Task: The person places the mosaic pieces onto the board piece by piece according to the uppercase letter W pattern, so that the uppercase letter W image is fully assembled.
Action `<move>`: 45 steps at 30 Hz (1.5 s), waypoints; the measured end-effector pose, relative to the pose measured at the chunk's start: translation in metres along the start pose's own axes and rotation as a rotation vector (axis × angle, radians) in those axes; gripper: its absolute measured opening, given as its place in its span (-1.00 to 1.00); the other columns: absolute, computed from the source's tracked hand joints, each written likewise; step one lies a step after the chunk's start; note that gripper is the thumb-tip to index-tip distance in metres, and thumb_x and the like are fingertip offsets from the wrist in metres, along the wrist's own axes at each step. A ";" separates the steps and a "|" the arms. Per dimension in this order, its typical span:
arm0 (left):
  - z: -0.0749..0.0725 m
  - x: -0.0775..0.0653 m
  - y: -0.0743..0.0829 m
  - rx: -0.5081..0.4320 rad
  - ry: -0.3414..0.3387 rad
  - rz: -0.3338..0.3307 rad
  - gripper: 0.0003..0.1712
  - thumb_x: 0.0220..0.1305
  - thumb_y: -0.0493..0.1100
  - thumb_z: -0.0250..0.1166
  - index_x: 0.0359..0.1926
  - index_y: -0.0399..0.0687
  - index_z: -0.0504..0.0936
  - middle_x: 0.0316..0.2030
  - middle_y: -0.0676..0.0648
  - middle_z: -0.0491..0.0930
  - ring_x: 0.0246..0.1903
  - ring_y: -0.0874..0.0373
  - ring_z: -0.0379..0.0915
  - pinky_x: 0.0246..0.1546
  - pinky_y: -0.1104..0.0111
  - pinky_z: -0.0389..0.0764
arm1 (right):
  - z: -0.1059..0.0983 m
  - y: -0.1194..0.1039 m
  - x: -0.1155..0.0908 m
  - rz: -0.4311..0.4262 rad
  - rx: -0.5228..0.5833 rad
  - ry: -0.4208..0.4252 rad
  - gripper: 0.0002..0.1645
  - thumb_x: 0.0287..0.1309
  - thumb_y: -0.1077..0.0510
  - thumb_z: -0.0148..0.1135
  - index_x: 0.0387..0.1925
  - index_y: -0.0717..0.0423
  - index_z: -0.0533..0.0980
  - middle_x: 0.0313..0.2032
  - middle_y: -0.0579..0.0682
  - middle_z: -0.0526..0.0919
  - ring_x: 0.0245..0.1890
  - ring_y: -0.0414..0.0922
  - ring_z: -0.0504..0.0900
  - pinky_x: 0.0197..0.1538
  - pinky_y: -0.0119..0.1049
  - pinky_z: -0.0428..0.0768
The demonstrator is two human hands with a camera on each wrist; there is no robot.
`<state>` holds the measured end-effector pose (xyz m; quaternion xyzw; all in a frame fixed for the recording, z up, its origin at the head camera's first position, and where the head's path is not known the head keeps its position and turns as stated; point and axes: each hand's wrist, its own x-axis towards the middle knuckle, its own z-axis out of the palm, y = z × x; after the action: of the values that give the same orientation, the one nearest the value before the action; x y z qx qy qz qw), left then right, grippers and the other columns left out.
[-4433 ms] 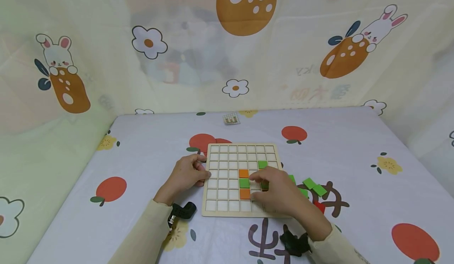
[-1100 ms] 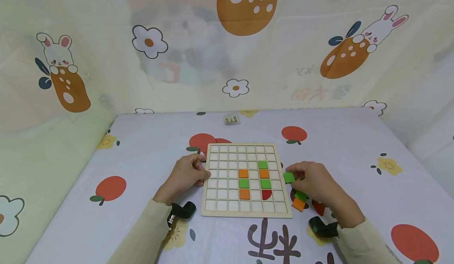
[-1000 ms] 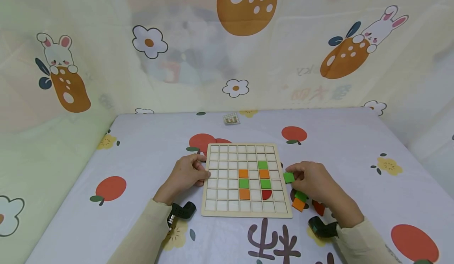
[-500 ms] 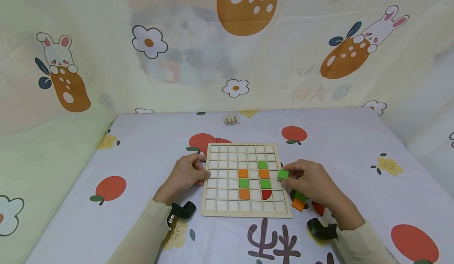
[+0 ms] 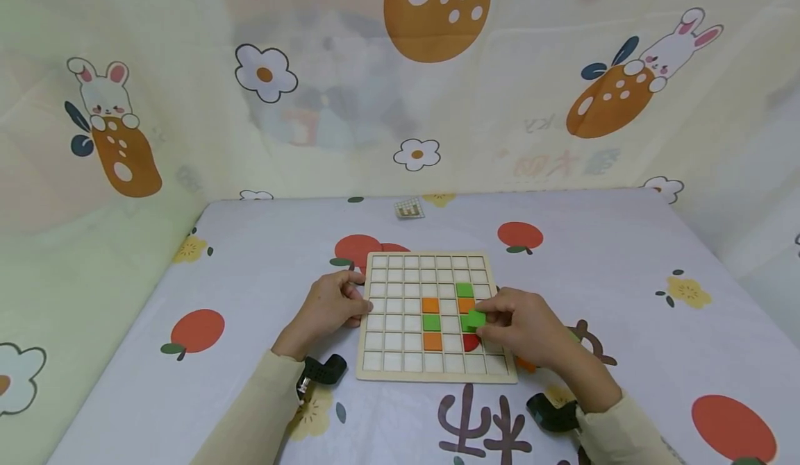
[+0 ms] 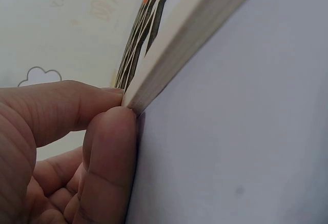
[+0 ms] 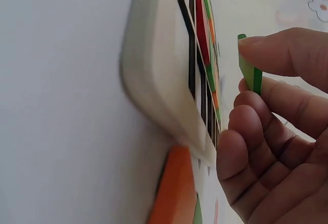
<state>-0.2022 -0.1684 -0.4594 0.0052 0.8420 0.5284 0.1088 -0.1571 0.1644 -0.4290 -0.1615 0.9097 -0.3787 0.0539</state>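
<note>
Basically, head view 1st: L grip (image 5: pixel 325 305) has thumb & index pinched on the board's (image 5: pixel 394 323) rim, L side. R grip (image 5: pixel 525 326), over the board's R side, is clamped w/ its tips on a grn tile (image 5: pixel 477 318). That tile part-hides a grn sq. (image 5: pixel 464 323) set in a cell just L of the tips. Red pc. (image 5: pixel 471 343) sits just below the tips, org sq. (image 5: pixel 465 305) just above, 2nd grn sq. (image 5: pixel 464 290) above that. Btwn the grips, nearer R: a column of org, grn, org (image 5: pixel 432 323). Loose org tile (image 5: pixel 525 365) on the table (image 5: pixel 281 243), just on the near side of R grip, by the board's R rim. Small card (image 5: pixel 409 209) well beyond both grips. Black cam (image 5: pixel 328 370) on L wrist, another (image 5: pixel 553 413) on R.

L wrist view: thumb tip against the rim, index tip at its upper edge, other fingers curled below. Rim runs up & right from the grip; cells above are blurry.

R wrist view: grn tile pinched btwn fingertips, held apart from the board, other fingers curled below. Board is edge-on L of the grip; loose org tile lower L, w/ a bit of grn beside it.
</note>
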 end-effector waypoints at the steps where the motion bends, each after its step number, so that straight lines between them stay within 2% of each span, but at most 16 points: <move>1: 0.000 0.000 0.000 -0.001 0.000 -0.002 -0.44 0.20 -0.33 0.49 0.23 -0.26 0.59 -0.40 -0.10 0.60 -0.58 0.17 0.58 -0.50 0.41 0.67 | 0.001 -0.001 0.000 0.005 -0.002 -0.007 -0.61 0.09 0.27 0.50 0.01 0.20 0.75 -0.39 -0.10 0.56 -0.33 -0.11 0.49 -0.32 -0.36 0.51; 5: 0.002 -0.001 0.002 0.000 -0.002 -0.011 -0.43 0.21 -0.32 0.50 0.24 -0.26 0.58 -0.40 -0.10 0.60 -0.58 0.16 0.57 -0.49 0.41 0.67 | 0.003 -0.004 0.000 -0.002 -0.016 -0.024 -0.62 0.06 0.29 0.49 -0.02 0.18 0.76 -0.40 -0.11 0.54 -0.34 -0.12 0.49 -0.34 -0.37 0.49; 11: 0.002 -0.001 0.004 0.011 0.006 -0.021 -0.42 0.22 -0.32 0.50 0.26 -0.24 0.58 -0.38 -0.10 0.58 -0.55 0.16 0.57 -0.48 0.41 0.68 | 0.007 -0.007 0.004 -0.086 0.006 -0.066 -0.63 0.04 0.28 0.54 -0.05 0.21 0.76 -0.41 -0.16 0.56 -0.36 -0.20 0.49 -0.33 -0.39 0.51; 14: 0.001 -0.002 0.004 0.018 0.009 -0.019 -0.42 0.21 -0.32 0.50 0.25 -0.24 0.58 -0.38 -0.10 0.58 -0.54 0.16 0.56 -0.48 0.41 0.68 | 0.012 -0.009 0.006 -0.100 0.018 -0.090 -0.61 0.03 0.28 0.56 -0.04 0.21 0.75 -0.42 -0.16 0.55 -0.36 -0.21 0.49 -0.33 -0.39 0.51; 30: -0.001 -0.001 0.002 0.006 -0.001 -0.004 -0.43 0.20 -0.34 0.50 0.23 -0.28 0.58 -0.40 -0.10 0.59 -0.58 0.17 0.57 -0.50 0.41 0.68 | 0.024 -0.019 0.009 -0.038 -0.012 -0.145 -0.63 0.02 0.29 0.58 -0.06 0.17 0.76 -0.42 -0.13 0.53 -0.36 -0.17 0.49 -0.34 -0.39 0.50; 45: -0.001 -0.001 0.002 0.016 -0.013 0.006 -0.45 0.21 -0.34 0.49 0.21 -0.29 0.58 -0.42 -0.10 0.60 -0.61 0.16 0.56 -0.50 0.40 0.67 | 0.026 -0.016 0.010 -0.073 -0.043 -0.148 -0.65 0.00 0.28 0.55 -0.08 0.15 0.78 -0.46 -0.15 0.49 -0.39 -0.16 0.46 -0.38 -0.38 0.46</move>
<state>-0.2018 -0.1681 -0.4574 0.0120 0.8456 0.5217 0.1126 -0.1565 0.1336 -0.4359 -0.2234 0.9046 -0.3478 0.1038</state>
